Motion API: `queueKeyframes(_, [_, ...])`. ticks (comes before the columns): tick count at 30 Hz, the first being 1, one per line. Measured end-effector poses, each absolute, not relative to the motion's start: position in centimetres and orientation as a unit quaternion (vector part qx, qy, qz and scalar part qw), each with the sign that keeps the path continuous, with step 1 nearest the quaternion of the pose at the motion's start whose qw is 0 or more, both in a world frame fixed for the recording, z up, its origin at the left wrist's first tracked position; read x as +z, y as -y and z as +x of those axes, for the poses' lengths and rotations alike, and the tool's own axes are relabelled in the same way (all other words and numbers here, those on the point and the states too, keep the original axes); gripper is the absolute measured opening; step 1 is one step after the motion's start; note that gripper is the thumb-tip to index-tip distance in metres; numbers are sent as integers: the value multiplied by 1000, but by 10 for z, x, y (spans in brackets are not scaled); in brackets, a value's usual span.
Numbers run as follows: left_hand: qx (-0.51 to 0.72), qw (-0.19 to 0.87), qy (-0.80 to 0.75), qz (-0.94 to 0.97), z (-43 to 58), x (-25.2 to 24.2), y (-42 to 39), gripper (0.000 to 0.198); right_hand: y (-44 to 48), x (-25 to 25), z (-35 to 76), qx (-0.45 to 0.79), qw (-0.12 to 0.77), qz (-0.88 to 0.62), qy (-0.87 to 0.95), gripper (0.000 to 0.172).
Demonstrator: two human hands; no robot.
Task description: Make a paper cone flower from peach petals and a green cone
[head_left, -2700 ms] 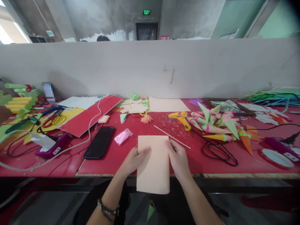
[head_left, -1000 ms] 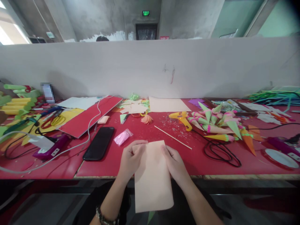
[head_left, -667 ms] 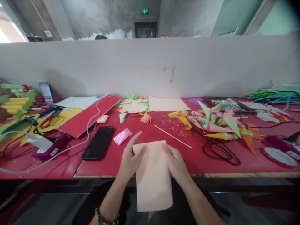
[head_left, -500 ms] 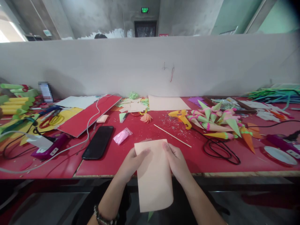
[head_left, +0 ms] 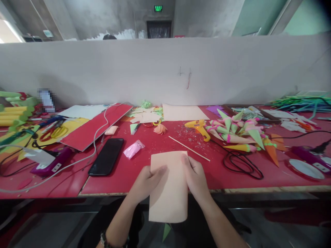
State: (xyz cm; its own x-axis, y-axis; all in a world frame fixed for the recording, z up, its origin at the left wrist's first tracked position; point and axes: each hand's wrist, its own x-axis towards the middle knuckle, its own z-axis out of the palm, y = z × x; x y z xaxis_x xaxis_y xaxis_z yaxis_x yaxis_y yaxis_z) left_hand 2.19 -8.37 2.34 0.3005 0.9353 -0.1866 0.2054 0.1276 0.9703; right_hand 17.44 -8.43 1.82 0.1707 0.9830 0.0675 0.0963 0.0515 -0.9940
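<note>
Between my two hands is a sheet of peach-coloured paper (head_left: 169, 196), bent over along its right side, in front of the table's near edge. My left hand (head_left: 148, 181) grips its left edge, thumb flat on the front and fingers hidden behind. On the upper right edge, my right hand (head_left: 195, 172) pinches the paper with the thumb near the corner. Just beyond the sheet lie a thin wooden stick (head_left: 189, 148) and a small pink packet (head_left: 133, 149). A peach paper curl (head_left: 160, 129) rests farther back.
On the red table (head_left: 144, 165) are a black phone (head_left: 106, 157), a yellow glue gun (head_left: 198, 128), and a pile of paper cones (head_left: 235, 129). A black cord (head_left: 243, 165) coils at right. Purple power strips (head_left: 55, 163) sit on both sides. A white partition (head_left: 116, 72) stands behind.
The paper's lower end has risen and its sheet looks straighter and more upright. Both hands keep their hold. The whole view has shifted slightly.
</note>
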Motion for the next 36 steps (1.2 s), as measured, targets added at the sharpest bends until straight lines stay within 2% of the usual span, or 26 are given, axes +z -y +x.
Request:
queueKeyframes(7, [355,498,-546,573,13,23,82,42,84,19,176,442,494,-514,544,40])
queueKeyframes(11, [344,536,-540,550,13,24,81,44,85,17,177,419,492,-532,547,41])
queueKeyframes(17, [300,617,-500,529,21,24,87,41,84,16,178,370,538,-561,509,40])
queueKeyframes(20, [310,613,-485,541,24,21,88,40,82,17,180,386,550,-552,494,42])
queueKeyframes(26, [334,592,-502,535,19,17,84,45,81,19,178,472,498,-522,506,46])
queueKeyframes(31, [320,601,-503,533,12,23,77,46,77,19,179,453,472,-510,558,45])
queueKeyframes(33, [338,554,-506,568,7,28,72,47,75,23,183,456,444,-500,586,45])
queueKeyframes(36, [422,353,-510,661,-3,42,64,53,74,36,192,449,369,-471,664,43])
